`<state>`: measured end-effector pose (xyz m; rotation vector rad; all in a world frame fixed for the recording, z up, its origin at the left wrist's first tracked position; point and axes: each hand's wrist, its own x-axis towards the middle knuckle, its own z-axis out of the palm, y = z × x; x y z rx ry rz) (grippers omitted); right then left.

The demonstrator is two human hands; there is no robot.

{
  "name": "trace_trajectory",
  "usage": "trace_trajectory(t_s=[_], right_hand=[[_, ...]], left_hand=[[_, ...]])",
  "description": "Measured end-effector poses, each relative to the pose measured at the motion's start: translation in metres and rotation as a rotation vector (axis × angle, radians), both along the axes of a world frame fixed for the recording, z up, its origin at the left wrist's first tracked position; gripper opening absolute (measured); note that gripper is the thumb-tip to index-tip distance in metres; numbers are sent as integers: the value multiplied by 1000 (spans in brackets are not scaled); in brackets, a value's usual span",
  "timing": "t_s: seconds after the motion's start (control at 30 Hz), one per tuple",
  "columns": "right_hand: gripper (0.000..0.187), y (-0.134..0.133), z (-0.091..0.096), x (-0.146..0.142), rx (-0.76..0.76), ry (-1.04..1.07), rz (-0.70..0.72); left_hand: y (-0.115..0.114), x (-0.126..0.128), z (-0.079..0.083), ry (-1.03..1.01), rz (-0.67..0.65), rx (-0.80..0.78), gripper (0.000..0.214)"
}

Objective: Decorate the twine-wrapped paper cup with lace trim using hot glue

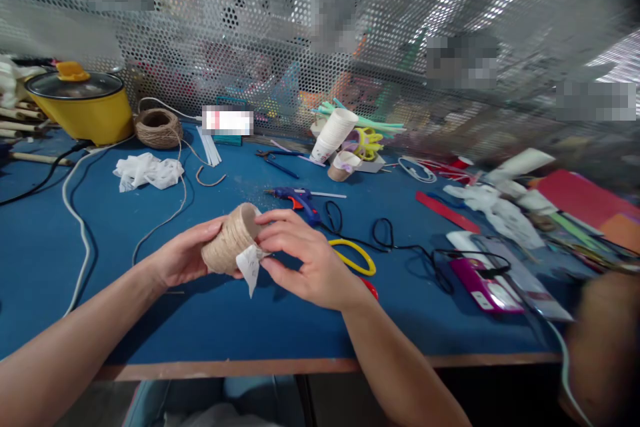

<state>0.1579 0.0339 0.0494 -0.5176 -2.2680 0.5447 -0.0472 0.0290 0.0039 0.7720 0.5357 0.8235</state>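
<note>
A cup wrapped in twine (227, 244) is tilted in my left hand (187, 254), which grips it round the lower side and base. Its open mouth faces up and to the right. From the rim hangs a torn flap of white paper (249, 267) with small dark print. My right hand (305, 254) pinches this flap at the rim between thumb and fingers, and its upper fingertips touch the cup's mouth. Just beyond the hands lies a blue glue gun (300, 202) with an orange trigger. Yellow-handled scissors (357, 255) lie partly hidden behind my right wrist.
At the back left are a yellow electric pot (83, 110) and a twine roll (159, 128). Stacked paper cups (334, 135) lean near pliers (280, 164). A purple power bank (483, 284) with cables lies right. Another person's arm (607, 340) is at the right edge.
</note>
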Motion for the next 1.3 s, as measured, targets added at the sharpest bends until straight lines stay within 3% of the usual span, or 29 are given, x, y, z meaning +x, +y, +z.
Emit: trace_trajectory(t_s=[0.1,0.17,0.23,0.3,0.33,0.47,0.63,0.77,0.97,1.13,1.3], right_hand=[[10,0,-3,1,-71,45,-49],[10,1,-5,3,-112,83,-113],[11,2,-8,5,-146,122,-170],[11,2,-10,5,-179,155,-202],[11,2,-11,5,-195,167,-212],[11,-1,-14,3,-260,187,-281],[9,-2,-15,3,-560,212,-349],[14,0,-15,3,-813,312,-344],[15,-1,-12,1,-931,363,-295],[9,-4,-9,1,-854,239,-266],[5,-7,-10,5,-600,92,-248]], left_hand=[[-1,-2,0,222,240,187,39],[-4,-5,2,436,505,520,34],[-9,-6,6,651,706,976,37],[-14,-3,8,842,748,1279,37],[-17,0,8,905,758,1340,34],[-21,15,3,1101,777,1386,31],[-19,20,-8,1259,796,1699,30],[-15,17,-15,1269,832,1768,35],[-10,18,-17,1149,853,1756,31],[-14,16,-7,1066,732,1714,16],[-23,13,11,754,656,1343,13]])
